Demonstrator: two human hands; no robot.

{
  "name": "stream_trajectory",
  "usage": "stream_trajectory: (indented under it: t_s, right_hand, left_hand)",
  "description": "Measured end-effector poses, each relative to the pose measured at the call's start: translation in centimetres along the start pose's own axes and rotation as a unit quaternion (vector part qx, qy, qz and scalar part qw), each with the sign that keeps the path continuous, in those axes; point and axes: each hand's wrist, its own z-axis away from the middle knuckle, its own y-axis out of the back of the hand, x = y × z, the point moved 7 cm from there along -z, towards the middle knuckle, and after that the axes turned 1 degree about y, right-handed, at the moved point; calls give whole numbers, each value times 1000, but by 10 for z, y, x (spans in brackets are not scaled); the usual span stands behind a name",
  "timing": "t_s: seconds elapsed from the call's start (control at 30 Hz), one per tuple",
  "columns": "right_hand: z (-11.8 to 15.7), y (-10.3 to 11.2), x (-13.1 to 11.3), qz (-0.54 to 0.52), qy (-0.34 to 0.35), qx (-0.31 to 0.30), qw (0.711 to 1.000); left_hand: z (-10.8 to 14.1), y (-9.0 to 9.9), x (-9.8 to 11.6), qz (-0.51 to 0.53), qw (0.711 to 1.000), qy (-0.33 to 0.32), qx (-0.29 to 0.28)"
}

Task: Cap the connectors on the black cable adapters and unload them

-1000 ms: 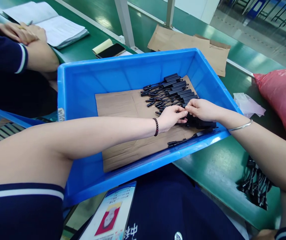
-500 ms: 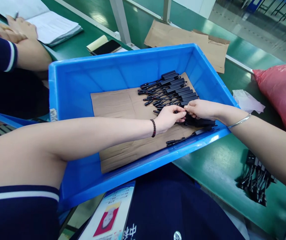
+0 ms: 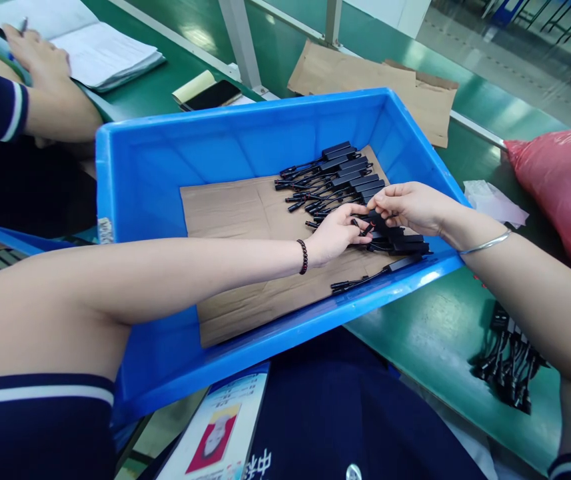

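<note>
My left hand (image 3: 335, 235) reaches into the blue bin (image 3: 245, 143), its fingers closed around a black cable end (image 3: 366, 229) with a bit of red at its tip. Close beside it, my right hand (image 3: 408, 205) has thumb and fingertips pinched together; anything between them is too small to make out. Black box-shaped adapters with short cable leads (image 3: 348, 170) lie in a slanting row on a cardboard sheet (image 3: 240, 220). More adapters (image 3: 405, 244) rest below my right hand, partly hidden. A single adapter (image 3: 400, 263) lies along the bin's near side, leads pointing left.
Right of the bin, a bundle of black cabled parts (image 3: 510, 360) lies on the green table (image 3: 415, 340). A red plastic bag (image 3: 565, 187), a crumpled white sheet (image 3: 495, 202) and cardboard (image 3: 365, 77) surround the bin. At left, a co-worker's hand (image 3: 40, 57) holds a pen by papers (image 3: 110, 53).
My right hand has lifted slightly away from my left and its fingers have loosened. The cable end now shows at my left fingertips. The co-worker's hands have drawn apart.
</note>
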Motion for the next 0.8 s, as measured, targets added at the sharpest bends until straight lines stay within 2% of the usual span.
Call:
stream_trajectory:
  t_s: [0.13,0.27,0.33,0.4,0.53,0.8]
  right_hand:
    - [1,-2,0,-33,-6,-11,999]
    - [1,-4,1,-33,4,-27,999]
    - [0,-4,1,-27,18,-20,999]
    - [0,-2,1,-18,23,-9,1000]
    - [0,-3,-1,40,36,-6,999]
    - [6,-9,-10,155,68,-45,985]
  left_hand:
    - [0,2,-3,30,999,9,10]
    - [-2,4,-8,-1,1000,26,-8]
    - [-2,2,-10,-15,999,27,-25]
    - [-2,2,-10,-18,999,28,-19]
    - [-1,4,-11,-1,999,40,18]
    - [-1,2,-9,-13,999,33,26]
